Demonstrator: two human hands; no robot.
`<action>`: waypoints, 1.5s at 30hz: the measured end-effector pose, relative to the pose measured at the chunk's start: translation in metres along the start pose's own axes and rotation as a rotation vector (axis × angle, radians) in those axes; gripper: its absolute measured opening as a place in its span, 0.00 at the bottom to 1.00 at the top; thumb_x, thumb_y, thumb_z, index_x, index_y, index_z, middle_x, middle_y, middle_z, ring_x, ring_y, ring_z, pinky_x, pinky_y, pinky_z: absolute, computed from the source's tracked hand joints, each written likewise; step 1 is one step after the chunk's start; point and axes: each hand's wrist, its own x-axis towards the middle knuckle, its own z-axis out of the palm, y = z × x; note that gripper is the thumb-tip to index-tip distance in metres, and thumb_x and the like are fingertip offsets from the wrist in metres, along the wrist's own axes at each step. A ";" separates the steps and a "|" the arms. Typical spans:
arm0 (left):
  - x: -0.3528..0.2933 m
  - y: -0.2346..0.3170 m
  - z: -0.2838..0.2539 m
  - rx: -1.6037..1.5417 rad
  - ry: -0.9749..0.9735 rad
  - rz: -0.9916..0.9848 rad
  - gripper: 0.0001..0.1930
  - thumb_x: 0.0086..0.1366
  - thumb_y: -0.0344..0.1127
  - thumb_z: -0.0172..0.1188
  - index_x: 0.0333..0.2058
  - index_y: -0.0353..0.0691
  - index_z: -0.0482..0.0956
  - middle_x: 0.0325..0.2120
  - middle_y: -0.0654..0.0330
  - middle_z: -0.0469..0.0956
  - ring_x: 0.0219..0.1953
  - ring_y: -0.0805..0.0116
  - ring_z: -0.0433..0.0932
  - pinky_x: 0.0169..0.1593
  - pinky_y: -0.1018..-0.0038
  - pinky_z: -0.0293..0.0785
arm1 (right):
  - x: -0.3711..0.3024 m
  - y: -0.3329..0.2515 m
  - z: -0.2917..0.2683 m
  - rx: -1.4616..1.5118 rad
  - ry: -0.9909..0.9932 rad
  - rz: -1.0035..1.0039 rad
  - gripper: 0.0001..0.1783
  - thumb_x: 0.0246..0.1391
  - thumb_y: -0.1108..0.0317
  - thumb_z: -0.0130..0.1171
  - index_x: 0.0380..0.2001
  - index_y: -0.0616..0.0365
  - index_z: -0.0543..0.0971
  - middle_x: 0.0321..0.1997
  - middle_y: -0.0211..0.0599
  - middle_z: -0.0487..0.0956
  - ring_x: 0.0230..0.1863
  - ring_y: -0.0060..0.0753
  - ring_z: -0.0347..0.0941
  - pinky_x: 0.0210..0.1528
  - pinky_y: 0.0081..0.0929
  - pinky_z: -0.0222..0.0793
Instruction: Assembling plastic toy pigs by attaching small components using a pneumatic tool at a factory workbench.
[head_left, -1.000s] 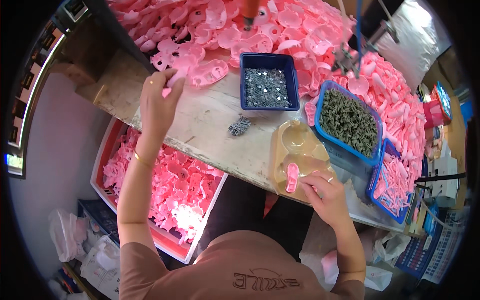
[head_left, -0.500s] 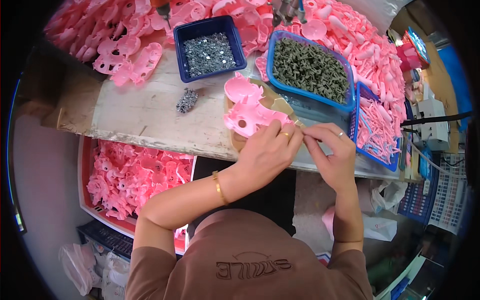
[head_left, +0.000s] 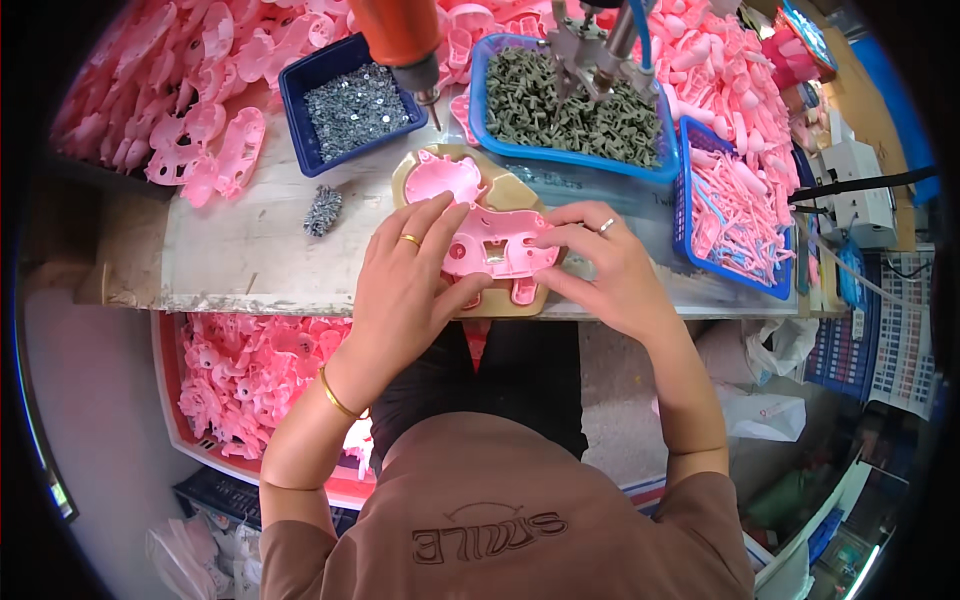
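Note:
A hollow pink plastic toy shell (head_left: 508, 222) lies inner side up in a tan shaped fixture (head_left: 520, 194) at the table's front edge. My left hand (head_left: 402, 270) reaches over its left part, fingers along the upper side and thumb at the lower edge. On the right side, my right hand (head_left: 615, 270) has its forefinger and thumb at the shell's edge. Both hands steady the shell between them. Above the fixture hangs an orange power screwdriver (head_left: 400, 40), its bit pointing down.
Behind stand a dark blue tray of small screws (head_left: 360, 110) and a blue tray of grey-green parts (head_left: 600, 125). A screw-covered clump (head_left: 323, 211) lies left. A blue basket (head_left: 683, 215) holds thin pink pieces. Metal tooling (head_left: 590, 55) hangs overhead. More pink shells (head_left: 250, 380) fill a low bin.
The shell has gone from tilted up in my fingers to lying flat in the fixture. My hands have moved apart to its two sides. The screwdriver and metal tooling appear lower in view.

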 end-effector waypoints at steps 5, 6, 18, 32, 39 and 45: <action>0.002 -0.002 -0.001 -0.086 0.001 0.005 0.35 0.53 0.39 0.71 0.59 0.39 0.71 0.57 0.51 0.72 0.57 0.47 0.68 0.61 0.58 0.66 | -0.002 0.002 0.000 -0.094 -0.002 -0.073 0.14 0.46 0.66 0.71 0.37 0.56 0.81 0.46 0.35 0.77 0.47 0.40 0.73 0.50 0.36 0.70; 0.003 -0.002 -0.002 -0.101 -0.003 0.003 0.34 0.53 0.39 0.71 0.58 0.39 0.71 0.57 0.52 0.72 0.57 0.47 0.68 0.61 0.58 0.67 | -0.002 0.001 0.000 -0.156 -0.004 -0.093 0.13 0.45 0.66 0.71 0.36 0.55 0.81 0.46 0.34 0.77 0.47 0.40 0.73 0.49 0.37 0.69; 0.003 0.004 0.002 0.017 -0.034 0.025 0.30 0.54 0.40 0.69 0.56 0.42 0.75 0.56 0.54 0.74 0.56 0.49 0.68 0.60 0.58 0.66 | 0.002 0.003 0.001 -0.268 -0.074 -0.136 0.09 0.49 0.62 0.68 0.34 0.51 0.82 0.49 0.31 0.78 0.48 0.41 0.72 0.52 0.41 0.64; 0.000 0.003 0.005 0.067 -0.043 0.067 0.26 0.56 0.41 0.66 0.52 0.37 0.76 0.51 0.54 0.76 0.56 0.50 0.69 0.60 0.58 0.66 | 0.102 0.097 -0.020 -0.554 0.208 0.062 0.08 0.50 0.66 0.64 0.34 0.54 0.81 0.32 0.36 0.82 0.33 0.40 0.79 0.34 0.37 0.73; 0.000 0.004 0.000 0.056 -0.066 0.053 0.25 0.57 0.42 0.67 0.51 0.38 0.77 0.51 0.54 0.77 0.57 0.49 0.68 0.60 0.58 0.65 | 0.094 0.108 -0.047 0.068 0.179 0.314 0.09 0.51 0.66 0.64 0.36 0.56 0.79 0.30 0.35 0.83 0.30 0.31 0.80 0.34 0.28 0.74; 0.010 0.009 -0.009 -0.033 -0.013 0.107 0.23 0.58 0.39 0.68 0.52 0.40 0.77 0.50 0.54 0.77 0.57 0.50 0.71 0.58 0.59 0.68 | 0.067 0.093 -0.058 0.710 0.199 0.458 0.12 0.60 0.69 0.59 0.47 0.59 0.80 0.37 0.32 0.83 0.36 0.22 0.80 0.39 0.19 0.76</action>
